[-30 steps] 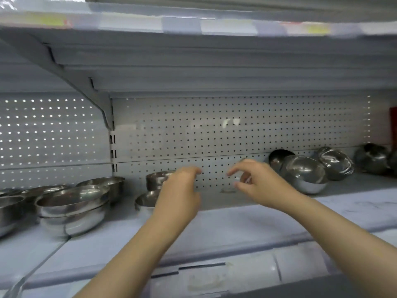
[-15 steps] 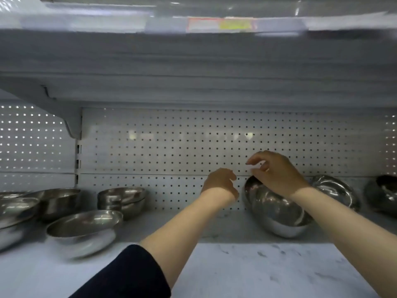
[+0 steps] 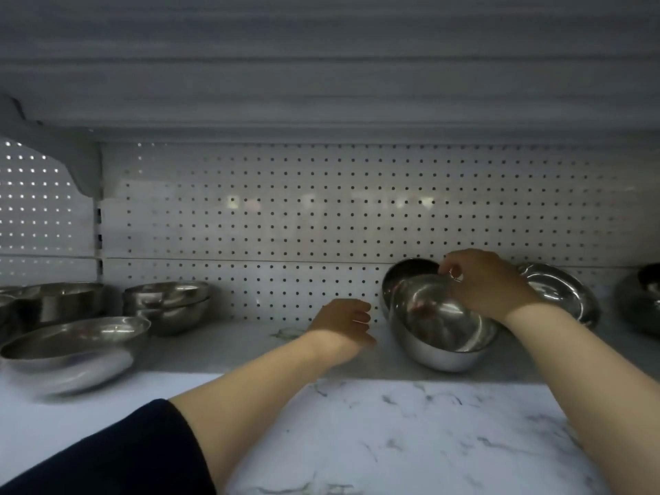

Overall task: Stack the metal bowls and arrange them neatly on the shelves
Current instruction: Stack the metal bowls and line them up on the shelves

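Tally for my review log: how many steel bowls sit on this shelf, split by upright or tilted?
Upright shiny steel bowls, left: 4 (front single bowl, back single bowl, stacked pair)
Tilted steel bowls, right: 3 (front tilted bowl in the right hand grip, bowl behind it, bowl behind the wrist)
Dark edge bowl, pose unclear: 1
Total: 8, cut-off edges uncounted

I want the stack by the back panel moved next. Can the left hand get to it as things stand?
Probably yes. The left hand hovers empty over bare shelf, and nothing stands between it and the stacked bowls to its left. The wide bowl sits nearer the front, off that line.
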